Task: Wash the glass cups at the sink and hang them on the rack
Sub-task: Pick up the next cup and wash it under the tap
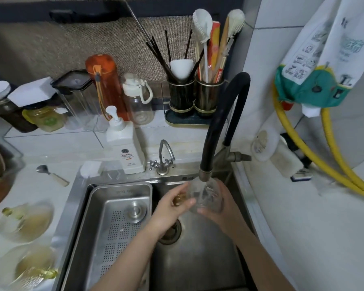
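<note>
I held a glass cup over the sink, right under the black tap's nozzle, which touched or nearly touched its upper wall. My right hand cupped it from the right and below, fingers curled round its far side and thumb along its lower edge. My left hand met it from the left: thumb pressed on the near wall, other fingers bent toward the cup's gold stem end; how firmly they clasped it I could not tell. Both hands were grasping the cup. Left of the basin sat a steel tray. More cups lay on the counter at far left.
</note>
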{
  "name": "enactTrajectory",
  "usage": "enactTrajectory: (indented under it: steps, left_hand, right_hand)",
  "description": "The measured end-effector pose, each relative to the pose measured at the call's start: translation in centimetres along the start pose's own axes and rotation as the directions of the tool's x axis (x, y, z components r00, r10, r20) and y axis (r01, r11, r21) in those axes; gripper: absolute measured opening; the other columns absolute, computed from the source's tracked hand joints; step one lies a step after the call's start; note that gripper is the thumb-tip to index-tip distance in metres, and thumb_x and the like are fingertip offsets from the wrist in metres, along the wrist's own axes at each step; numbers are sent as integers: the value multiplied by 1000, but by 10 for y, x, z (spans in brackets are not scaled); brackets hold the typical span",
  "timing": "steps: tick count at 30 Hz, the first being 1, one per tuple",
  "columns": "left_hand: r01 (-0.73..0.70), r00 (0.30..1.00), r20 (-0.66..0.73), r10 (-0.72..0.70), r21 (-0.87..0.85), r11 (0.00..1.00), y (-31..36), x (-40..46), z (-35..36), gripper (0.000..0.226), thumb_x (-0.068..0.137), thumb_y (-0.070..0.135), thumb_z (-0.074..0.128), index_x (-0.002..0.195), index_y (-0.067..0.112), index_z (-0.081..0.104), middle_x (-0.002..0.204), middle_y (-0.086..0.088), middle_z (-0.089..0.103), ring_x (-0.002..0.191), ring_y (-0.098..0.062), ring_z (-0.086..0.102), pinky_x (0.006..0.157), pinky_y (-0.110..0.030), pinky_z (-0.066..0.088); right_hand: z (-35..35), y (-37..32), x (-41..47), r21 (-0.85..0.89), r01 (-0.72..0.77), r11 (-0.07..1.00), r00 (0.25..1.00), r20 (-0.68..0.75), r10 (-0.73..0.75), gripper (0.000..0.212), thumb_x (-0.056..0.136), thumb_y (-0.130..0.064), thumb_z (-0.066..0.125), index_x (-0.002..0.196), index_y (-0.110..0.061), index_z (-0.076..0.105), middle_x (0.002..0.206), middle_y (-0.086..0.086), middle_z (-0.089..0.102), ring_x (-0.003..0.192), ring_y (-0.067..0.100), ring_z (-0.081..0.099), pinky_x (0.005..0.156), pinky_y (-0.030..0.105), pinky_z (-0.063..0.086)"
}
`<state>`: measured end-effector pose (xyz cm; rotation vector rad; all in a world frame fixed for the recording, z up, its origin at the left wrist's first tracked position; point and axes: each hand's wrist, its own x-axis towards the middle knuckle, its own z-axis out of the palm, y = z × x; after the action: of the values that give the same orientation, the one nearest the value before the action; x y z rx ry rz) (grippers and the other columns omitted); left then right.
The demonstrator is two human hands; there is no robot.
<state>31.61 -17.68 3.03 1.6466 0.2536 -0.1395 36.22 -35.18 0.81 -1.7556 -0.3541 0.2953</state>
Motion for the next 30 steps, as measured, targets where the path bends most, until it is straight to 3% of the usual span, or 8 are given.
enactTrajectory:
  steps: [4, 7, 11, 16, 21, 23, 27, 30]
  left_hand:
    - [-28, 999, 35, 25, 100, 995, -10, -8, 6, 50, 81, 13, 72, 124, 30, 53, 119, 9, 63, 105, 4, 60, 92, -10, 44]
    - [-19, 999, -38, 21, 45, 999, -19, -13, -5, 48, 81, 9, 70, 120, 32, 55, 115, 15, 64, 102, 11, 60, 92, -9, 45]
    - [-15, 1000, -17, 15, 9, 1000, -18, -3, 1, 48, 84, 10, 68, 124, 30, 53, 114, 11, 65, 98, 13, 60, 86, -7, 45]
    - [25, 1000, 12, -25, 17, 1000, -29, -11, -3, 52, 78, 20, 72, 127, 29, 55, 120, 9, 64, 109, 4, 59, 98, -17, 45]
    - [48, 998, -43, -50, -57, 997, -29, -5, 2, 49, 84, 13, 68, 124, 34, 52, 117, 12, 63, 105, 7, 60, 90, -13, 46]
    - [46, 999, 21, -45, -49, 998, -27, -5, 9, 52, 85, 7, 67, 128, 30, 49, 116, 13, 61, 98, 15, 59, 82, -6, 46]
    - [82, 997, 16, -81, -32, 996, -35, -13, -1, 52, 81, 11, 71, 124, 34, 53, 121, 7, 62, 104, 7, 61, 92, -14, 47]
    - [94, 995, -36, -96, -50, 994, -36, -10, -8, 52, 80, 14, 72, 124, 37, 54, 124, 7, 63, 109, 1, 60, 96, -18, 47]
  right_hand:
    - [5, 23, -21, 28, -91, 995, 995, -31, 92, 69, 61, -39, 87, 120, -48, 53, 113, -18, 65, 106, 0, 62, 90, 23, 53]
    - [18, 20, -18, -21, -65, 998, 998, -11, 65, 80, 65, -38, 84, 133, -29, 45, 126, -7, 59, 117, 12, 58, 99, 39, 49]
    - [10, 22, -7, -23, -87, 996, 996, 23, 88, 73, 68, -27, 83, 127, -43, 41, 121, -12, 59, 113, -3, 56, 94, 17, 49]
    - [15, 27, -22, -54, -119, 991, 993, -9, 119, 95, 58, -51, 85, 138, -26, 40, 131, -1, 54, 121, 17, 55, 98, 50, 48]
    - [8, 11, -2, -89, -48, 995, 998, 24, 50, 57, 71, -3, 80, 120, -19, 54, 114, -11, 66, 106, 5, 63, 87, 22, 52]
    - [0, 11, -7, -55, -54, 997, 998, 9, 54, 53, 69, -8, 80, 113, -25, 56, 111, -16, 67, 101, 1, 64, 82, 16, 51]
    - [11, 16, -21, -1, -71, 997, 996, 51, 71, 74, 62, -39, 82, 127, -30, 50, 119, -9, 62, 113, 11, 60, 94, 35, 52]
    - [18, 15, -11, -46, -43, 998, 997, 57, 46, 66, 70, -22, 82, 127, -30, 49, 117, -16, 62, 110, 3, 60, 90, 19, 50]
